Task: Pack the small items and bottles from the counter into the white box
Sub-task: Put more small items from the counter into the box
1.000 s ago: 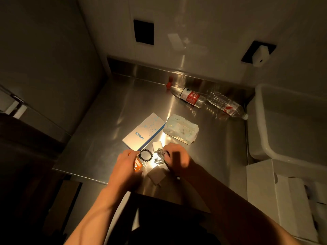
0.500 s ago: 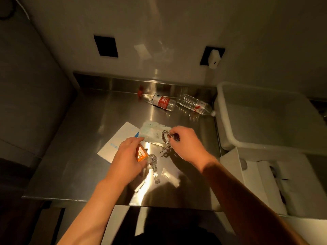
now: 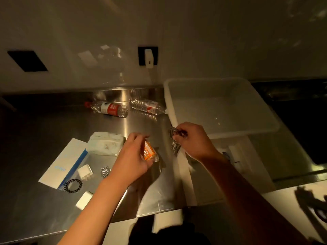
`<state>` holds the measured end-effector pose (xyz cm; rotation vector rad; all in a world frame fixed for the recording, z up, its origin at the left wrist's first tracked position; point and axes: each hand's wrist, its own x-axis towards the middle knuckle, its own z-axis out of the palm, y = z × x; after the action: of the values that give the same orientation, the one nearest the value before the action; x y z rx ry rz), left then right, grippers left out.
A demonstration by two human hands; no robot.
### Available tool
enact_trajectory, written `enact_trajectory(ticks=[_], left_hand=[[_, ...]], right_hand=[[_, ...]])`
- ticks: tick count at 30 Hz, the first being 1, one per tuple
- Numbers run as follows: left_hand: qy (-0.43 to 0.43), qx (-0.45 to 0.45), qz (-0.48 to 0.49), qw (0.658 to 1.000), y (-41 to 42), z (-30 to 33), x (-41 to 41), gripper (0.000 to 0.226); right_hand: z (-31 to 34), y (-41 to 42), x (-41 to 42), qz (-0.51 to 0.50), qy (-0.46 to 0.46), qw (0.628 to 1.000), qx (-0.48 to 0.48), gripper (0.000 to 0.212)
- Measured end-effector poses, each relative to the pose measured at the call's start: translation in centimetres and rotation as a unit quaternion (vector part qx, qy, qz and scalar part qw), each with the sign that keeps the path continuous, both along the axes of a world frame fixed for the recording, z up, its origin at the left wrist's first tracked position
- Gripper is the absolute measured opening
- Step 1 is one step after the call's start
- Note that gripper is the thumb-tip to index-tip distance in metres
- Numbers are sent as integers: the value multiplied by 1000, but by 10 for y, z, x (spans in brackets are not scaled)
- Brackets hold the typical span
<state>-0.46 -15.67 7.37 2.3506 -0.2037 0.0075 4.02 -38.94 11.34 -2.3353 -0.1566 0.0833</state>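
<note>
Fingers of the left hand curl round a small orange packet above the shiny counter. Left of it lie a flat blue and white box, a tissue pack, a black bead ring and two white plugs. Two bottles lie at the back. The right hand pinches a silver chain beside the white box.

White box interior unobstructed.
</note>
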Motion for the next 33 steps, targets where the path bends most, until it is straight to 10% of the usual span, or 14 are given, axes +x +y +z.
enact_trajectory(ticks=[33], left_hand=[[9, 150, -69, 986, -220, -40, -12, 70]], right_hand=[[-125, -193, 12, 119, 31, 981, -147, 17]])
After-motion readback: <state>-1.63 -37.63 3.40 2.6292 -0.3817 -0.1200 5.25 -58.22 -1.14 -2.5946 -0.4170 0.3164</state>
